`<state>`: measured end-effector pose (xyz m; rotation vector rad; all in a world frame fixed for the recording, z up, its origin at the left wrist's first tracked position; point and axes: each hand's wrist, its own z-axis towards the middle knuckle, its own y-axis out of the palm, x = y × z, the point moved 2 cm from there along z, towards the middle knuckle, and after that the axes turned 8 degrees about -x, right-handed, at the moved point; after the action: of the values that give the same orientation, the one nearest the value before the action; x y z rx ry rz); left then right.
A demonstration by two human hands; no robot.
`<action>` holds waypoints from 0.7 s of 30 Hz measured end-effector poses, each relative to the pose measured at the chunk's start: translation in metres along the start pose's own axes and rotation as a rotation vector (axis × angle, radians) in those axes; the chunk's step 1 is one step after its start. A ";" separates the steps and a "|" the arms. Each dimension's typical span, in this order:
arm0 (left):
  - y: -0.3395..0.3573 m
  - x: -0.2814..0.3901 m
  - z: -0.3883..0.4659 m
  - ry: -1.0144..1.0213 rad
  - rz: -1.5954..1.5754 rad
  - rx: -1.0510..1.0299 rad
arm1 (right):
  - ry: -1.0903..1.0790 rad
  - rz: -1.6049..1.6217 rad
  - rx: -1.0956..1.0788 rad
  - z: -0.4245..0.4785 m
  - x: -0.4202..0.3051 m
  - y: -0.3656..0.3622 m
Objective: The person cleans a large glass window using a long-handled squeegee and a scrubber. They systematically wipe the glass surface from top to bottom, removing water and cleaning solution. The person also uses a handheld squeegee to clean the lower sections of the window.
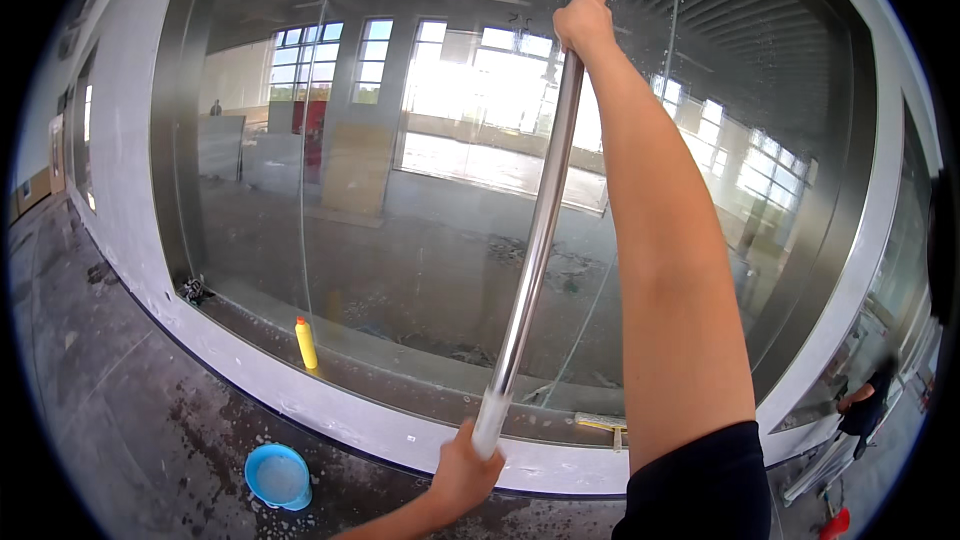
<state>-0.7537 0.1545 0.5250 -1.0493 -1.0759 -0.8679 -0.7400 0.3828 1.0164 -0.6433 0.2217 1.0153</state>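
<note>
A long metal pole [541, 232] runs from low centre up past the top edge, in front of a large glass window pane [450, 262] with water drops on its upper part. My right hand [585, 21] is closed around the pole near the top of the view, arm stretched up. Around the pale lower end of the pole my left hand [466, 469] is closed. The pole's far end is out of view. On the metal sill stands a yellow bottle with a red cap [306, 343]. A window-washing tool with a pale fluffy sleeve [600, 420] lies on the sill, partly behind my right arm.
A blue bucket [277, 476] holding cloudy liquid stands on the wet concrete floor [202, 435] at lower left. A dark crumpled thing [193, 290] lies in the sill's left corner. At far right a person [864, 405] stands by another window, with a red object [835, 523] on the floor nearby.
</note>
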 end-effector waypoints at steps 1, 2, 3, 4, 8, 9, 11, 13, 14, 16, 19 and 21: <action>-0.001 -0.029 -0.019 -0.054 0.004 -0.020 | -0.073 -0.044 0.078 -0.004 0.002 0.006; -0.005 -0.054 -0.040 -0.039 0.099 0.051 | -0.056 0.024 0.052 -0.012 0.011 0.015; -0.003 -0.097 -0.060 -0.083 0.118 0.110 | -0.038 0.091 0.028 -0.025 0.017 0.020; -0.004 -0.126 -0.081 -0.136 0.086 0.070 | -0.014 0.141 0.012 -0.038 0.031 0.021; -0.021 -0.241 -0.198 -0.344 0.120 0.077 | 0.070 0.309 -0.147 -0.172 0.049 0.086; -0.021 -0.264 -0.227 -0.471 0.194 0.022 | 0.041 0.316 -0.139 -0.196 0.078 0.107; -0.026 -0.309 -0.280 -0.592 0.273 -0.024 | 0.047 0.296 -0.122 -0.280 0.093 0.137; -0.037 -0.344 -0.330 -0.678 0.322 -0.049 | 0.181 0.400 -0.264 -0.365 0.080 0.149; -0.040 -0.360 -0.351 -0.706 0.339 -0.071 | 0.226 0.406 -0.289 -0.397 0.081 0.158; -0.051 -0.392 -0.396 -0.767 0.381 -0.120 | 0.278 0.391 -0.323 -0.460 0.082 0.160; -0.059 -0.430 -0.468 -0.884 0.395 -0.143 | 0.381 0.482 -0.365 -0.540 0.075 0.181; -0.058 -0.453 -0.509 -0.956 0.387 -0.168 | 0.415 0.456 -0.386 -0.587 0.083 0.200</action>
<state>-0.7942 -0.3236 0.0371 -1.8231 -1.5064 -0.0983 -0.7962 0.1663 0.4321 -1.1928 0.5627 1.3700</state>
